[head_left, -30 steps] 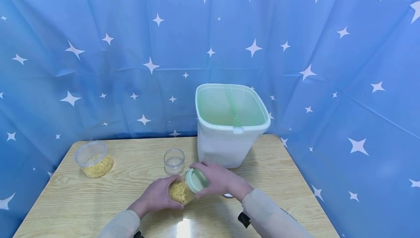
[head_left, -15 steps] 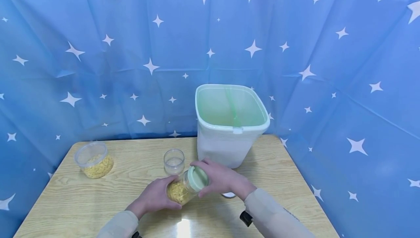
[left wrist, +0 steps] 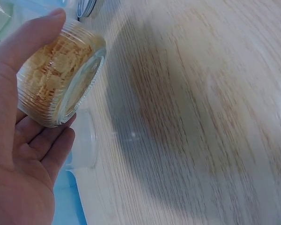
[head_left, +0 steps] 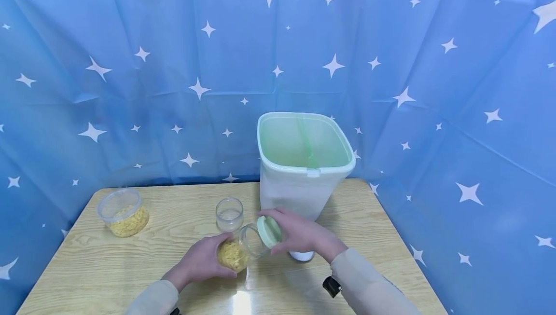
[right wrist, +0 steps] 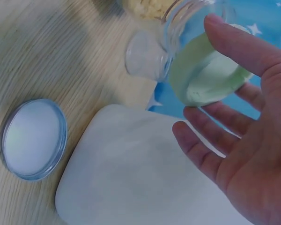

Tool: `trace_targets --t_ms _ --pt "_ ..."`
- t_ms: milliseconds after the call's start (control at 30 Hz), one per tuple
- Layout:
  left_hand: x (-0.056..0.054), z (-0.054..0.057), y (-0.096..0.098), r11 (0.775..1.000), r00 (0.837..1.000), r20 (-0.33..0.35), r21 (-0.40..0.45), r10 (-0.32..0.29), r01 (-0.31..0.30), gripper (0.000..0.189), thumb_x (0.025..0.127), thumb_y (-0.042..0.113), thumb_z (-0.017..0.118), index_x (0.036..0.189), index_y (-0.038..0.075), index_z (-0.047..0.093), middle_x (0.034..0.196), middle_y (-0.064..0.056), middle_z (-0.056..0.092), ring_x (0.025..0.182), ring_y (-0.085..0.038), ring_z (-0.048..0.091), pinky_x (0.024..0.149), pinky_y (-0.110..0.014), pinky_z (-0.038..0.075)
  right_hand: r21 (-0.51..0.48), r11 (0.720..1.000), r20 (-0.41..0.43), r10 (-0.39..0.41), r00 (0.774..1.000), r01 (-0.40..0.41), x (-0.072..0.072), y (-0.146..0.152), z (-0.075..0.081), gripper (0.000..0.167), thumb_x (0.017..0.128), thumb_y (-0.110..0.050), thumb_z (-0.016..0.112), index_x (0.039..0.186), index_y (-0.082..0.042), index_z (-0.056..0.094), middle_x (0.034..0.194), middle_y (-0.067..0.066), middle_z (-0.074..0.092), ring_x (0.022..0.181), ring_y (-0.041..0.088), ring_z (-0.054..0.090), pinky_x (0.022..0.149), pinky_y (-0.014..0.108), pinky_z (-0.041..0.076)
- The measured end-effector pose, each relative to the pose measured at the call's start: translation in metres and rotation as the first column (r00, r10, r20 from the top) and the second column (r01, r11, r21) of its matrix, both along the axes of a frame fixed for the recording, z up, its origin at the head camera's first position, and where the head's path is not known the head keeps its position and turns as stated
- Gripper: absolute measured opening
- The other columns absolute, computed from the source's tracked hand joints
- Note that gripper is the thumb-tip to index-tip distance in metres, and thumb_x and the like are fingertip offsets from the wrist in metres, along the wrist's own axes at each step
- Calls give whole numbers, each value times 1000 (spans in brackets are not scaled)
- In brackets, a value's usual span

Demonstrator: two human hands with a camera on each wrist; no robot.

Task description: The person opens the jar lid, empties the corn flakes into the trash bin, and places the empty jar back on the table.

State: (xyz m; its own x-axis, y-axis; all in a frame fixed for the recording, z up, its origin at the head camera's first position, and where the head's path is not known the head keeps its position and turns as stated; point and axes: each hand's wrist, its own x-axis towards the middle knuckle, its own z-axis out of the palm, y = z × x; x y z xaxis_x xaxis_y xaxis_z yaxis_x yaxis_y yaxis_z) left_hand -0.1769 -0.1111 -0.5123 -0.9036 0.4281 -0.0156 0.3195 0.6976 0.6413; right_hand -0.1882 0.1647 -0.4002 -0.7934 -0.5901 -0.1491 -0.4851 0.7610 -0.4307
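Note:
My left hand point(head_left: 201, 260) grips a glass jar point(head_left: 233, 256) holding yellow flakes in its lower part. The jar is tilted above the table, its mouth facing right; its ribbed side and base show in the left wrist view. With thumb and fingertips, my right hand point(head_left: 299, 233) pinches a pale green lid point(head_left: 269, 232). In the head view the lid is just right of the jar's mouth, its edge close to the glass rim. The right wrist view shows the lid's hollowed top point(right wrist: 215, 77) facing the palm.
A small clear cup point(head_left: 229, 214) stands behind the jar. The tall white bin point(head_left: 299, 187) with a green inside is behind my right hand, and a round white disc point(head_left: 301, 256) lies beneath that arm. A clear tub point(head_left: 126, 216) of yellow flakes sits at the left.
The lid has come off the jar, moving right and slightly up with my right hand. My left hand and the jar have shifted slightly left. More of the white disc shows.

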Motion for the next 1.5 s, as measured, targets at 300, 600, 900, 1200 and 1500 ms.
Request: trace_targets --t_ms 300,600,900,1200,1500 --pt "3 3 -9 999 999 9 10 46 -46 100 53 54 88 138 13 53 127 -7 65 111 -24 62 95 -50 50 -2 998 36 -62 997 62 -2 15 -10 85 72 -18 84 142 -9 35 133 5 54 120 19 55 102 36 47" --pt "4 5 -16 998 999 -7 9 54 -54 99 54 55 88 138 15 54 124 -5 67 108 -21 63 93 -47 50 -49 990 99 -126 987 131 -7 28 -39 85 70 -13 80 142 -3 37 126 5 55 109 18 54 95 37 47" --pt "5 8 -18 999 999 0 1 53 -53 100 54 54 89 138 14 53 123 -5 67 106 -20 63 91 -44 51 -127 978 84 -158 984 168 -14 26 -78 81 65 -16 86 134 -4 43 119 2 57 109 18 55 97 39 46" --pt "4 7 -20 999 999 13 6 44 -44 99 55 53 89 138 13 53 121 -5 68 105 -19 62 89 -42 50 -134 965 44 -221 974 225 -11 19 -102 83 63 -25 89 131 -3 47 115 4 59 105 20 58 95 41 49" --pt "4 6 -21 999 999 12 12 39 -39 98 55 52 89 137 12 53 119 -5 69 103 -18 63 88 -41 51 -87 956 -1 -282 959 281 -13 9 -114 89 62 -31 88 136 -4 47 123 8 59 112 26 58 100 47 46"
